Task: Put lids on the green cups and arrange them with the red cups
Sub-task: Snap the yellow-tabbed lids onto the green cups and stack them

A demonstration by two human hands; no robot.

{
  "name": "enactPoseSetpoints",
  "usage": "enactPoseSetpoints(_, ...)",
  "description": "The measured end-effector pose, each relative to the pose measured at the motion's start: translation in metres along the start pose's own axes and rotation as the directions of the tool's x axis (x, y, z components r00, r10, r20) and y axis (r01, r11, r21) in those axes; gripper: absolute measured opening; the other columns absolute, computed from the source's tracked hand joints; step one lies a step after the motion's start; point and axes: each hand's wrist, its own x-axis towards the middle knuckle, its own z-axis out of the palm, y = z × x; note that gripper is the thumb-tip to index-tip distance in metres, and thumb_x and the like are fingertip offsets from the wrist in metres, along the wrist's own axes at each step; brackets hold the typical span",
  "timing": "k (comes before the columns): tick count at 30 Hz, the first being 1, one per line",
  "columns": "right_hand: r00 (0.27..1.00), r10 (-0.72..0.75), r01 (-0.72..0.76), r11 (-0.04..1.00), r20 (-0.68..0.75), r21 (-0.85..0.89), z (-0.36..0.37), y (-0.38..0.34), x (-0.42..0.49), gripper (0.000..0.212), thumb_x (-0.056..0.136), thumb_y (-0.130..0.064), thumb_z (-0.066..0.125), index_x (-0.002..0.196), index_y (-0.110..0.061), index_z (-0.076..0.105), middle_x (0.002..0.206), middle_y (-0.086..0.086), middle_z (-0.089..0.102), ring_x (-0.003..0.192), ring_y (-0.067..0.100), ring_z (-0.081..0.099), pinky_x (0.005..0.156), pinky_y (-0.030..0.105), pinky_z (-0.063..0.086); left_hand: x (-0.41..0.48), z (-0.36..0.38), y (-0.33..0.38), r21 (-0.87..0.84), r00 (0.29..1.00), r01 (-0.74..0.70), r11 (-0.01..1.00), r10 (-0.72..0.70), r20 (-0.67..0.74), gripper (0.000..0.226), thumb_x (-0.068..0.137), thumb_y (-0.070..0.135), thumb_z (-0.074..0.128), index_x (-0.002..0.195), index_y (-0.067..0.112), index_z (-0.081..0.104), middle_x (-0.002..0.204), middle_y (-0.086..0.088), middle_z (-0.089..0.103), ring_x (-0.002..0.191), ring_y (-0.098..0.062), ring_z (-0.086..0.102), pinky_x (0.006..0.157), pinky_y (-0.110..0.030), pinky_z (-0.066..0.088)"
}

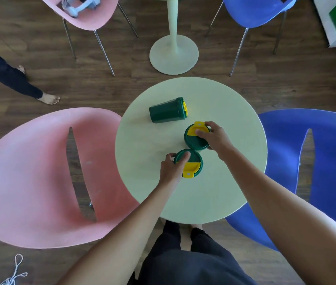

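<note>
Three dark green plastic cups with green-and-yellow lids sit on the round pale green desk. Two stand upright, touching: the left hand grips the near cup, the right hand clasps the far cup. A third cup lies sideways beyond (contents hidden by lids).

Round pale-green table | pink chair left, blue chair right | wood floor | possibly white cord bottom left
</note>
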Motion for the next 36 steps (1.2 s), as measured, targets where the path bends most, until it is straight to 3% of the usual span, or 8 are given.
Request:
enactPoseSetpoints(4,1.0,0.018,-0.017,0.998,-0.013,0.059,0.004,0.002,0.003,0.053,0.089,-0.029,0.068,0.138,-0.024,0.049,0.136,0.01,0.052,0.107,0.025,0.056,0.082,0.034,0.052,0.03,-0.019,0.019,0.274,0.954,-0.193,0.942,0.246,-0.173,0.041,0.091,0.041,0.057,0.123,0.015,0.058,0.128,-0.011,0.056,0.117,-0.029,0.054,0.096,-0.043,0.047)
enactPoseSetpoints(7,0.999,0.034,-0.032,0.992,-0.021,0.119,0.005,0.004,0.007,0.053,0.085,-0.027,0.071,0.135,-0.025,0.052,0.134,0.011,0.054,0.115,0.029,0.057,0.092,0.039,0.053,0.057,-0.027,0.056,0.55,0.897,-0.283,0.786,0.419,-0.137,0.031,0.09,0.024,0.059,0.12,0.016,0.061,0.127,-0.011,0.057,0.119,-0.031,0.051,0.096,-0.044,0.044)
enactPoseSetpoints(11,0.998,0.044,-0.035,0.982,-0.041,0.185,0.007,0.01,0.01,0.054,0.082,-0.026,0.074,0.133,-0.025,0.055,0.13,0.009,0.056,0.114,0.028,0.058,0.094,0.041,0.053,0.092,-0.02,0.107,0.707,0.827,-0.359,0.609,0.558,-0.061,0.035,0.092,0.036,0.056,0.121,0.018,0.061,0.13,-0.01,0.057,0.123,-0.032,0.048,0.101,-0.046,0.037)
enactPoseSetpoints(15,0.998,0.035,-0.021,0.977,-0.059,0.214,0.009,0.016,0.015,0.053,0.08,-0.028,0.075,0.13,-0.027,0.058,0.129,0.008,0.058,0.112,0.028,0.059,0.091,0.041,0.055,0.129,-0.003,0.146,0.812,0.852,-0.274,0.515,0.522,-0.044,0.059,0.088,0.059,0.05,0.122,0.012,0.059,0.133,-0.013,0.053,0.127,-0.035,0.043,0.103,-0.049,0.034)
enactPoseSetpoints(18,0.998,0.035,-0.021,0.972,-0.058,0.234,0.009,0.02,0.019,0.051,0.079,-0.028,0.076,0.128,-0.027,0.059,0.129,0.008,0.059,0.112,0.029,0.06,0.091,0.04,0.056,0.148,0.009,0.159,0.884,0.941,-0.168,0.437,0.339,0.011,0.083,0.08,0.074,0.047,0.135,0.012,0.049,0.145,-0.013,0.043,0.137,-0.035,0.031,0.107,-0.049,0.028)
enactPoseSetpoints(22,0.998,0.039,-0.023,0.965,-0.056,0.262,0.009,0.023,0.02,0.05,0.078,-0.028,0.078,0.124,-0.028,0.061,0.128,0.008,0.059,0.111,0.029,0.061,0.091,0.041,0.056,0.165,0.012,0.161,0.926,0.98,-0.114,0.359,0.191,0.046,0.09,0.075,0.075,0.056,0.141,0.015,0.042,0.149,-0.009,0.039,0.144,-0.032,0.021,0.104,-0.046,0.034)
enactPoseSetpoints(31,0.998,0.032,-0.016,0.961,-0.053,0.276,0.009,0.024,0.021,0.051,0.078,-0.027,0.078,0.126,-0.026,0.061,0.128,0.008,0.058,0.112,0.029,0.06,0.092,0.04,0.055,0.155,0.015,0.161,0.913,0.97,-0.146,0.381,0.237,0.057,0.068,0.078,0.049,0.071,0.129,0.01,0.05,0.133,-0.012,0.054,0.13,-0.032,0.039,0.098,-0.039,0.041)
enactPoseSetpoints(36,0.998,0.039,-0.026,0.962,-0.044,0.272,0.008,0.021,0.019,0.05,0.078,-0.028,0.078,0.125,-0.028,0.061,0.128,0.009,0.058,0.112,0.029,0.06,0.094,0.043,0.054,0.143,-0.009,0.14,0.642,0.973,-0.159,0.75,0.229,-0.027,0.072,0.062,0.054,0.079,0.116,0.012,0.057,0.123,-0.009,0.06,0.124,-0.034,0.046,0.086,-0.05,0.057)
